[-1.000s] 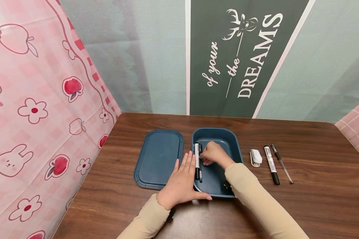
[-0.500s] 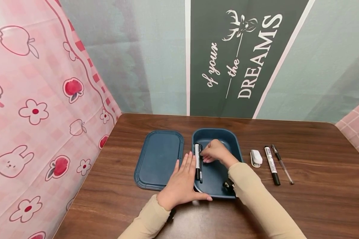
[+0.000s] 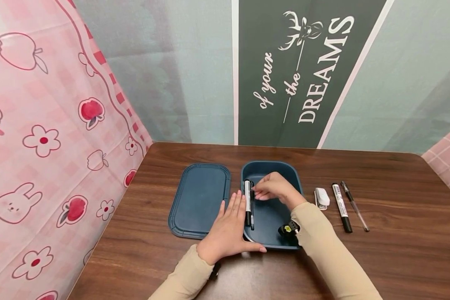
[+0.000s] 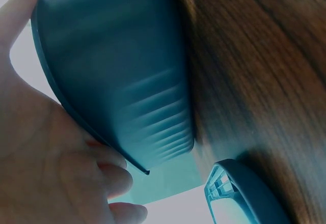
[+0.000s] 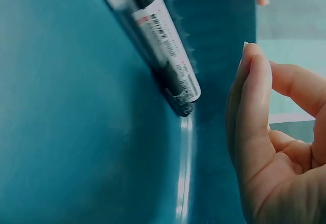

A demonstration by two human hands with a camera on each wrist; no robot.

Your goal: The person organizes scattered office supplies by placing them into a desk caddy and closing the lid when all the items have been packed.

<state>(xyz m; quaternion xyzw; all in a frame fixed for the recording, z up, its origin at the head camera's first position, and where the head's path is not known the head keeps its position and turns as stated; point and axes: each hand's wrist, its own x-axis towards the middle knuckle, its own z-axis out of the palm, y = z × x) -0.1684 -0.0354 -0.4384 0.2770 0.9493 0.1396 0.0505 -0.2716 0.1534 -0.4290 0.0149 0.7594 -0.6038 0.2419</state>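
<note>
A dark blue plastic box (image 3: pixel 271 221) stands open on the table. My left hand (image 3: pixel 226 233) rests along its left rim, fingers straight and thumb spread by the front edge. Inside, against the left wall, a white-and-black marker (image 3: pixel 248 200) lies beside a slim black pen (image 3: pixel 252 212). Over the box, just right of their far ends, is my right hand (image 3: pixel 275 187), with fingers and thumb tips together. In the right wrist view nothing shows between the fingers of the right hand (image 5: pixel 265 132), and the marker (image 5: pixel 168 46) lies apart from them.
A matching blue lid (image 3: pixel 199 200) lies flat left of the box. To the right are a small white stapler (image 3: pixel 321 197), another marker (image 3: pixel 342 208) and a clear-barrelled pen (image 3: pixel 355 207). Behind the wooden table (image 3: pixel 405 200) hangs a printed curtain (image 3: pixel 195 83).
My right hand has drawn slightly away from the pens, upward and to the right in the head view. The left hand, marker and pen stay essentially in place.
</note>
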